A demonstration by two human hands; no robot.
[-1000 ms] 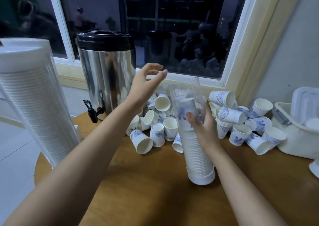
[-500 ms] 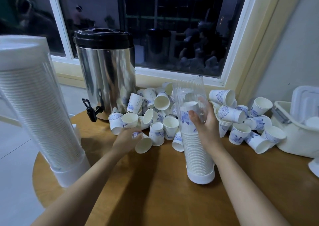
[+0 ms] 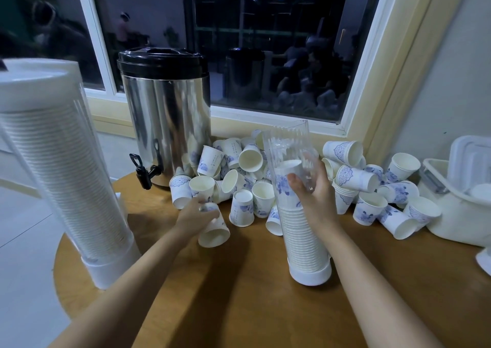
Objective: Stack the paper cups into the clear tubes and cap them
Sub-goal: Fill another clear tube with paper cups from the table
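A round wooden table [image 3: 239, 294] with a smooth brown top carries everything here. Near its middle stands a clear tube [image 3: 295, 188], thin ribbed plastic seated in a white base cap, upright and roughly two-thirds full of nested paper cups. The right hand [image 3: 316, 196] wraps its upper part, fingers curled around the far side. Left of the tube, the left hand [image 3: 195, 216] closes on one paper cup [image 3: 214, 228] — white with blue floral print — lying tilted, mouth toward the camera. Behind the tube sprawls a heap of loose cups [image 3: 358, 177], tapered and matte. Far left of the tube leans a second, capped tube [image 3: 61, 177], packed full. A cylindrical steel urn [image 3: 167, 124] with a black lid stands behind the heap.
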